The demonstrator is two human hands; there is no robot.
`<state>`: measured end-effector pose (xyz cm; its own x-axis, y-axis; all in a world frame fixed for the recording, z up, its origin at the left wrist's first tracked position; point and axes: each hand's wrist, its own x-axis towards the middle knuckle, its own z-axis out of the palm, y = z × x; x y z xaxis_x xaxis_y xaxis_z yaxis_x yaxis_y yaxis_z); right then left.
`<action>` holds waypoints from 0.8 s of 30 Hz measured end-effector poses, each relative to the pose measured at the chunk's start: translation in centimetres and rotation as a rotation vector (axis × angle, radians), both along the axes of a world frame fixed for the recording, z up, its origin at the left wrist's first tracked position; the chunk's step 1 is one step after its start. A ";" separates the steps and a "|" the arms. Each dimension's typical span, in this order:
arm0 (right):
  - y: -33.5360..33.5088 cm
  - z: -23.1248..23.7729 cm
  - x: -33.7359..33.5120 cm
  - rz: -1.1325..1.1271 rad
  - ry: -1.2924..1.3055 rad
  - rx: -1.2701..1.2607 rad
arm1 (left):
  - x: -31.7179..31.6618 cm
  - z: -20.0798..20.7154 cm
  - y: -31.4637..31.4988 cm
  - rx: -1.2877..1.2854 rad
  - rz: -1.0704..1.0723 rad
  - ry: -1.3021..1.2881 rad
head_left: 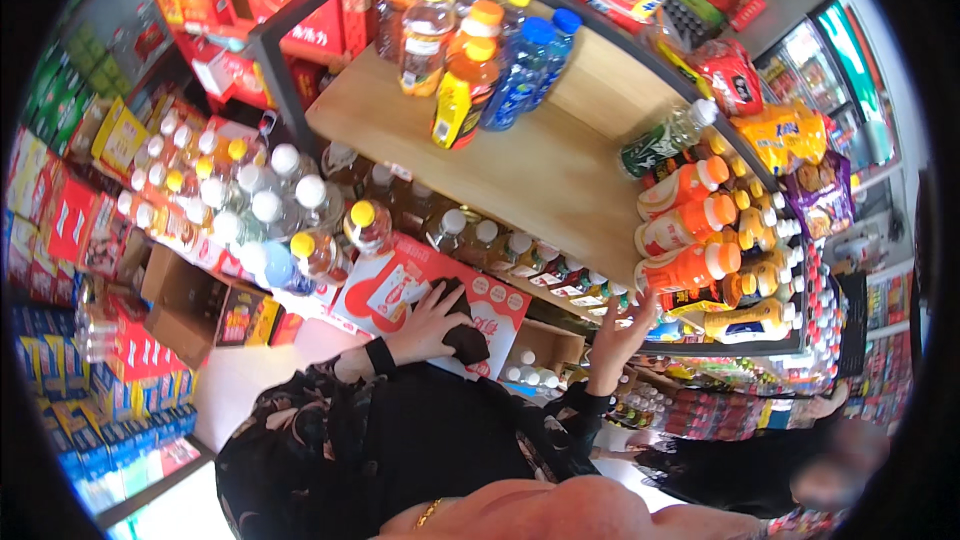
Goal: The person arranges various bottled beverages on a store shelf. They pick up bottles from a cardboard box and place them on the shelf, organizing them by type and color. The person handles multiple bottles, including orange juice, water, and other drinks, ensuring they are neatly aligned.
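Note:
My left hand (425, 328) has its fingers round a crumpled dark cloth (468, 342), which bulges out on both sides of them. It is in front of a red and white carton (505, 315) below the shelf. My right hand (622, 342) is raised at the shelf's right end, fingers apart and with nothing in it. Closest to that hand is a group of orange bottles (690, 265) with orange caps, lying on their sides.
The wooden shelf (480, 165) has upright drink bottles (465, 90) at its far left. More capped bottles (265, 205) crowd the left side near an opened cardboard box (180, 305). Another person in dark clothes (740, 465) is at the lower right.

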<state>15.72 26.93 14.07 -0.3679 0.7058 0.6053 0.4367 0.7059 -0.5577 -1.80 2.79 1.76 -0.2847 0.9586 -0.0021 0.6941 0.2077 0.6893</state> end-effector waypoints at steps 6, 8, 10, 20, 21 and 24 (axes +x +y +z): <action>-2.4 0.3 -4.9 0.346 -0.054 -0.262 | -0.1 -1.5 -0.2 0.086 -0.019 0.009; -2.7 2.7 -8.1 0.461 -0.051 -0.290 | -0.2 -0.4 -0.5 0.053 -0.016 0.026; -2.2 5.1 -11.5 0.557 -0.106 -0.178 | 0.0 1.4 -1.0 0.016 -0.005 0.039; 3.0 15.9 -33.4 0.783 -0.055 0.392 | 0.4 -0.9 -1.6 0.120 0.144 0.014; 4.0 16.6 -34.9 0.767 -0.135 0.374 | 0.7 -1.2 -1.6 0.133 0.132 0.041; 4.0 17.7 -38.2 0.762 -0.407 0.344 | 1.1 -2.0 -1.9 0.179 0.165 -0.051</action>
<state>-22.44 30.96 31.76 -0.8885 -0.0079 0.4587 -0.0964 0.9807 -0.1698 -0.67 0.85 -0.28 -0.4413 0.8855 0.1453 0.6240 0.1864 0.7589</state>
